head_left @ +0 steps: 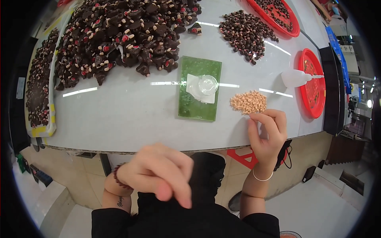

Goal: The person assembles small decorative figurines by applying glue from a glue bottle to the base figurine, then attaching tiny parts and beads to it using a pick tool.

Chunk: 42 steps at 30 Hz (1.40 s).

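My right hand [268,135] is at the near edge of a small heap of tiny beige pieces [249,102], index fingertip and thumb pinched together. Whatever sits between those tips is too small to make out. Over my lap, just off the table's front edge, my left hand [158,172] is raised with fingers bent downward; it is blurred, and I see no object in it. A green rectangular pad [198,109] lies on the table, bearing a white paper piece [193,84] and a small clear round dish [208,85].
Dark brown moulded pieces with red and beige parts form a large pile [131,35] at the back left, beside a long tray [51,119]. Smaller dark pieces [244,33] lie farther back. A white nozzle bottle [295,78] touches a red tray [305,99]; another red tray [291,29] stands behind.
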Each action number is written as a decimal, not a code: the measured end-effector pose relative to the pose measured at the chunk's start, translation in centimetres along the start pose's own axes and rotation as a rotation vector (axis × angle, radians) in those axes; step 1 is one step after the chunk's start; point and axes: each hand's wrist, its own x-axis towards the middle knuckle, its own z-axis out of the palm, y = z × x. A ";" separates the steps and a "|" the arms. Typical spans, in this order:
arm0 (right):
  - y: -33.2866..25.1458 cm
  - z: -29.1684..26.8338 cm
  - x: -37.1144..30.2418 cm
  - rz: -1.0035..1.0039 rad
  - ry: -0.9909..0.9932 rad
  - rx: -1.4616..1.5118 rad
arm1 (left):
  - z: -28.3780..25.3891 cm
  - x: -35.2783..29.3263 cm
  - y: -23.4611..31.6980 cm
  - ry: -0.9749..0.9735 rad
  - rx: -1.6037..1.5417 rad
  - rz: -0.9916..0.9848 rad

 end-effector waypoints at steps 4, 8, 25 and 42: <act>-0.4 0.2 0.4 -0.032 0.013 0.008 | 0.8 1.3 -1.2 -0.072 -0.085 -0.110; -0.6 0.6 0.7 -0.039 0.013 -0.011 | 1.4 1.0 -1.6 -0.001 -0.177 -0.146; -1.5 1.1 1.7 -0.025 -0.089 -0.075 | 0.8 -0.7 -1.0 0.039 -0.333 -0.083; -5.8 0.3 7.2 -0.080 -0.384 0.370 | -0.2 -1.4 -0.5 0.102 -0.297 -0.168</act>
